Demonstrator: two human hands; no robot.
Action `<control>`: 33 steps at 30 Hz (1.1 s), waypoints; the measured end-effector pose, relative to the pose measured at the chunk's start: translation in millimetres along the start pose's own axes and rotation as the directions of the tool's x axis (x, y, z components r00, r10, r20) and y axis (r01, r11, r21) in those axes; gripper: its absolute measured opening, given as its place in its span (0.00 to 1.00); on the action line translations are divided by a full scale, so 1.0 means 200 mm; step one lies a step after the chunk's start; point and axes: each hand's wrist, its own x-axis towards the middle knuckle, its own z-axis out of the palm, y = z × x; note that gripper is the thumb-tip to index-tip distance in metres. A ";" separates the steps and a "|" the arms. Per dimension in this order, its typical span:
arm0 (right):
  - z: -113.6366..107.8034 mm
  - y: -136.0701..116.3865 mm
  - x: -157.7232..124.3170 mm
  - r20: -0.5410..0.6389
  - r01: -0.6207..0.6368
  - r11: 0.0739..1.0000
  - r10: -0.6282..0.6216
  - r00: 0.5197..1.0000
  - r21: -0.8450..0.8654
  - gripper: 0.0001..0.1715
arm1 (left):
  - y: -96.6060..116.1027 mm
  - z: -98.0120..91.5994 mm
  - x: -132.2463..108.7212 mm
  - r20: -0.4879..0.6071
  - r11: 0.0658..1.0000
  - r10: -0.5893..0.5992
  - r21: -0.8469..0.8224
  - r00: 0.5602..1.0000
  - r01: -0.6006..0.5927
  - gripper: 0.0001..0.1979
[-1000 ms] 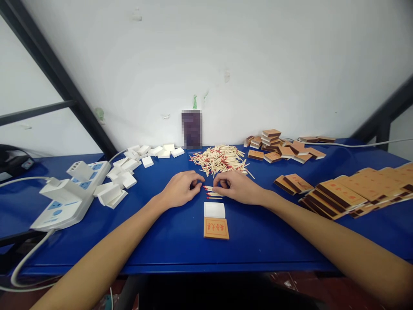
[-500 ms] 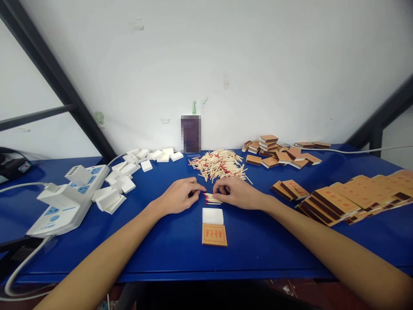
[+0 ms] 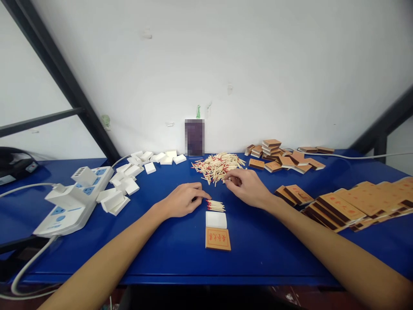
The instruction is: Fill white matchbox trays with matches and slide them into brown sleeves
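A short row of matches lies on the blue table, red heads pointing left. My left hand rests beside it, holding nothing, with the index finger stretched out to the heads and the thumb apart below. My right hand is at the near right edge of a heap of loose matches. Its thumb and fingertips are drawn together there, and what they pinch is too small to make out. Just below the row sits a matchbox with an orange printed cover, and a blank white tray adjoins its far edge.
Several white matchbox trays are scattered at left, past a power strip with plugs and cables. Orange matchboxes are piled at the back right, and overlapping rows of them spread along the right. A pixelated dark panel stands against the wall.
My right hand has moved from the matches in the row up to the heap's edge, uncovering the row. My left hand stays by the match heads. The view has shifted slightly.
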 end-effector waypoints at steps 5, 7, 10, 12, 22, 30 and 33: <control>-0.03 0.06 0.01 0.113 0.012 0.962 0.020 0.993 -0.271 0.15 | 0.00 0.01 0.00 -0.017 1.000 -0.025 0.018 1.000 0.026 0.18; -0.04 0.08 0.01 0.147 0.037 0.949 0.010 0.989 -0.314 0.18 | 0.00 0.01 0.00 -0.020 1.000 -0.025 0.016 0.999 0.025 0.17; -0.05 0.11 0.00 0.181 0.121 0.928 -0.059 0.982 -0.354 0.21 | 0.00 0.01 0.00 -0.031 1.000 -0.024 0.019 0.999 0.024 0.17; -0.06 0.12 0.00 0.187 0.184 0.910 -0.121 0.975 -0.372 0.24 | -0.01 0.02 0.00 -0.040 0.999 -0.028 0.020 0.999 0.029 0.16; -0.05 0.12 0.00 0.250 0.300 0.854 -0.208 0.946 -0.425 0.15 | 0.00 0.00 0.01 0.054 0.998 -0.010 0.059 0.998 0.006 0.19; -0.03 0.13 0.01 0.237 0.339 0.836 -0.258 0.937 -0.431 0.12 | 0.02 -0.03 -0.01 0.138 0.998 -0.002 0.057 0.990 -0.006 0.22; -0.03 0.14 0.02 0.251 0.363 0.829 -0.277 0.927 -0.425 0.11 | 0.02 -0.03 -0.02 0.151 0.999 0.017 0.025 0.988 -0.021 0.21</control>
